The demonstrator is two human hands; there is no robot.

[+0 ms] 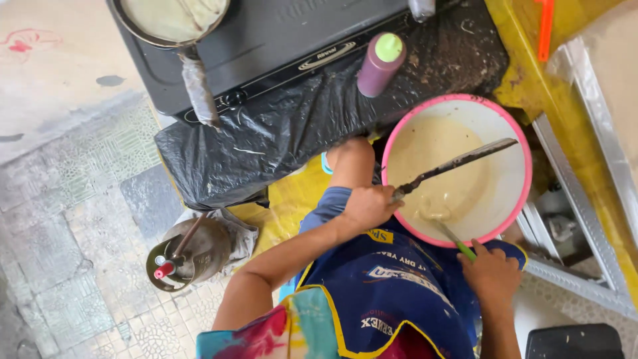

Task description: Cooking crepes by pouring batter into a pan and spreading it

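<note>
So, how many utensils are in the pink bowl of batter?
2. A long dark spatula lies across the bowl, its handle in the left hand. A green-handled utensil dips into the batter at the near rim, held by the right hand. Others may be submerged.

A long flat spatula (458, 161) and a green-handled spoon (454, 234) are leaning in the pink-rimmed bowl (515, 129) of creamy batter (435, 169).

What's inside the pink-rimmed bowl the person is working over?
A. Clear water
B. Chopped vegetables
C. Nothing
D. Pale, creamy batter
D: the bowl holds smooth pale batter, with a long utensil held by the left hand resting across it.
</note>
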